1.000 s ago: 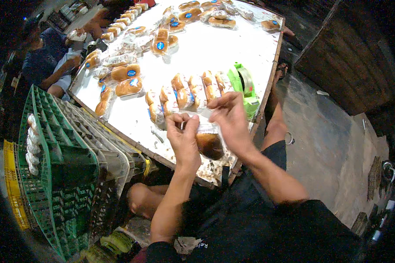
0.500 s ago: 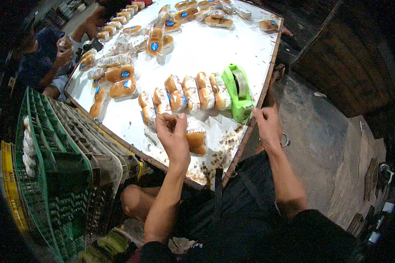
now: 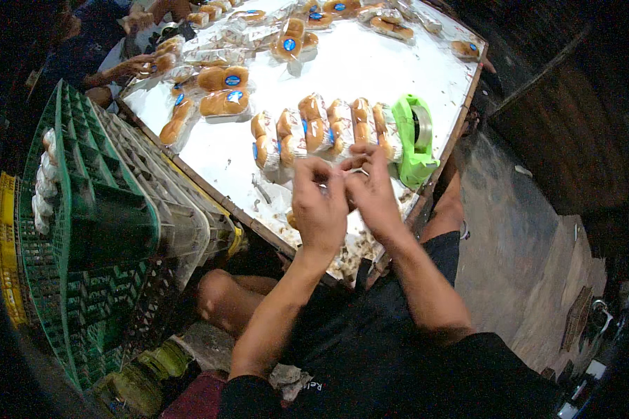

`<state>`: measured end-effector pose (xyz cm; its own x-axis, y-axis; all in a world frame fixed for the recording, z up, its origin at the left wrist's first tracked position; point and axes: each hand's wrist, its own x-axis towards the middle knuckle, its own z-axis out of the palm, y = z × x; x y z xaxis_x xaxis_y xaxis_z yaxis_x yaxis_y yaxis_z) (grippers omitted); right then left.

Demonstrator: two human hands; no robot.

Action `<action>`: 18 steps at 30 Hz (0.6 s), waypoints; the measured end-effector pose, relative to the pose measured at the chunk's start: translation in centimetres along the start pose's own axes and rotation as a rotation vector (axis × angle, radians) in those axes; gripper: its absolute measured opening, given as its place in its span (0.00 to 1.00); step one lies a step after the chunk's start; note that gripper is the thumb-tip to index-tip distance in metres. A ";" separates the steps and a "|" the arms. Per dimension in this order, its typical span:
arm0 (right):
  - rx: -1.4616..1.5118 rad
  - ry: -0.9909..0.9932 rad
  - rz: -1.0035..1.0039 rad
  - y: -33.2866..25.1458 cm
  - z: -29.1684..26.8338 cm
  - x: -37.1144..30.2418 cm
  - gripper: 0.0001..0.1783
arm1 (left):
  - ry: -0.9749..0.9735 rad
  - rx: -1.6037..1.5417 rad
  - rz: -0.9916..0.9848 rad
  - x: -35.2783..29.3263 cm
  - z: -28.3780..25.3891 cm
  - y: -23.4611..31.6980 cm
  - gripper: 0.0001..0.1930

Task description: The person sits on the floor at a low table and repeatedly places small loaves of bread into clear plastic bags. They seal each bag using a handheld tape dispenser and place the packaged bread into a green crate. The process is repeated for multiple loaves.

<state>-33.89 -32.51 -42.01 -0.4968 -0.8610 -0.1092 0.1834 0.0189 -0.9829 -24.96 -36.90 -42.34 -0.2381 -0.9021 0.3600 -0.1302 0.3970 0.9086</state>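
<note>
My left hand [image 3: 319,206] and my right hand [image 3: 374,195] meet over the near corner of the table, fingertips bent together and touching or nearly so. Both are closed; whatever is between the fingers is too small or hidden to make out. A packaged bun [image 3: 291,219] shows only as a brown edge beside my left hand, which covers most of it. Just beyond my hands stands a row of several bun packs [image 3: 319,124] in clear wrappers. At the row's right end sits a bright green tape dispenser [image 3: 414,150] with a roll of clear tape.
More bun packs lie on the far and left parts of the white table [image 3: 360,66]. Green crates [image 3: 112,223] stand against the left edge. A co-worker's hand [image 3: 129,68] touches a bun pack at the far left. Brown stains mark the near corner.
My right hand has left the tape dispenser and moved left to meet my left hand. The bun pack near my left hand is now mostly covered. The view has shifted.
</note>
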 end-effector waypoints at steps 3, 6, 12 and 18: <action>0.063 -0.464 0.194 0.2 -2.0 1.6 0.24 | -0.061 -0.283 -0.146 1.2 -1.4 0.6 0.06; 0.280 -0.517 0.602 2.3 -0.8 2.0 0.26 | 0.046 -0.858 -0.532 4.6 -4.1 0.2 0.09; -0.734 -0.419 -0.287 0.5 7.6 8.5 0.15 | 0.277 -0.038 -0.056 7.3 -6.5 -3.7 0.40; -1.095 -0.278 -0.482 0.5 8.7 20.1 0.21 | -0.104 0.202 -0.719 11.8 -8.8 -11.7 0.42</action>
<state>-36.40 -54.26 -43.37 -0.0941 -0.9745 0.2037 -0.8446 -0.0301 -0.5345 -17.79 -53.62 -46.86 -0.1159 -0.9339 -0.3383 -0.4592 -0.2516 0.8520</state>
